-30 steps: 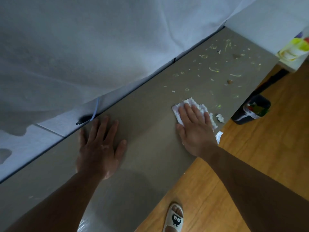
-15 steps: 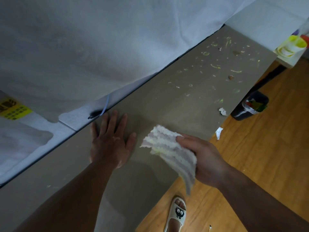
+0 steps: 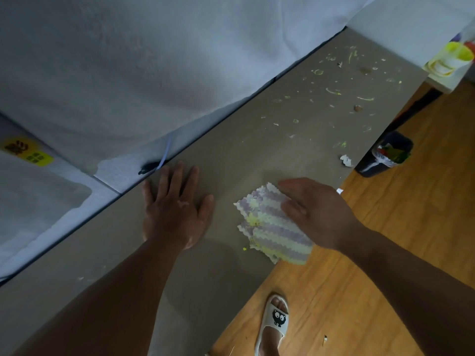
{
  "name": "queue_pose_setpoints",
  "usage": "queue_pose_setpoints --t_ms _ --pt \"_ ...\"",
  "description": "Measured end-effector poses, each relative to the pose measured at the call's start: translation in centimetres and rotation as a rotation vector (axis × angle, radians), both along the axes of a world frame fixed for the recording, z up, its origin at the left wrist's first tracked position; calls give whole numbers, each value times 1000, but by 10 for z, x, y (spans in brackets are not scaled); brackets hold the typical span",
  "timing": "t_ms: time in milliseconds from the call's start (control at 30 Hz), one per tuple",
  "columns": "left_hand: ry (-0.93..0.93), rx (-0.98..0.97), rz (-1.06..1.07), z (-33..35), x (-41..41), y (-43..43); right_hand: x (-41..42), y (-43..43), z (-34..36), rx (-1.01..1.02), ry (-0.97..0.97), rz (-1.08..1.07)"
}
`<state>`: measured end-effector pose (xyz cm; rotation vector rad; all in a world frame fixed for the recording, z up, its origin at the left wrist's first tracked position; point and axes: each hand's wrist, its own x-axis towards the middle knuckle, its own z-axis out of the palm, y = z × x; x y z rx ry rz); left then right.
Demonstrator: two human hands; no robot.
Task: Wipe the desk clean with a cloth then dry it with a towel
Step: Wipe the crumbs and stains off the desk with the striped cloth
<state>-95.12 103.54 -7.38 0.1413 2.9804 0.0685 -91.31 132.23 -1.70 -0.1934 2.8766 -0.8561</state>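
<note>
The grey desk [image 3: 257, 150] runs diagonally from bottom left to top right. Its far right part is strewn with yellow-green smears and crumbs [image 3: 334, 91]. My left hand [image 3: 174, 209] lies flat, fingers spread, on the desk near the back edge. My right hand [image 3: 318, 211] grips a striped purple, white and yellow cloth [image 3: 267, 227] at the desk's front edge. The cloth hangs partly over the edge and shows yellow-green stains. No towel is in view.
A crumpled white paper scrap [image 3: 345, 160] lies near the front edge. A dark bin [image 3: 385, 155] with rubbish stands on the wooden floor beside the desk. A yellow-lidded container [image 3: 452, 57] is at top right. White sheeting [image 3: 154, 73] borders the back edge. My slippered foot [image 3: 275, 322] is below.
My right hand lifted the cloth off the desk, where it had pressed it flat, and drew it back to the front edge, opened out. My left hand stayed flat.
</note>
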Motion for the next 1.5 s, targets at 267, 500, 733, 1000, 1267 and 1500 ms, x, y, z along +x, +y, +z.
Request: queue_pose_setpoints --t_ms 267,500,733,1000,1267,1500 --pt "3 10 -5 1 0 0 11 -18 -56 454 132 472" --pt "-8 45 -33 0 -5 -4 -67 -47 -54 415 -27 75" --pt "147 204 -308 -10 -17 -55 -36 -155 -40 377 -116 54" --pt "168 115 -241 -15 1 -67 72 -180 -58 324 83 239" --pt "116 40 -122 -12 8 -44 -2 -25 -65 509 60 45" --pt "129 73 -128 -12 -8 -23 -6 -75 -68 487 114 -42"
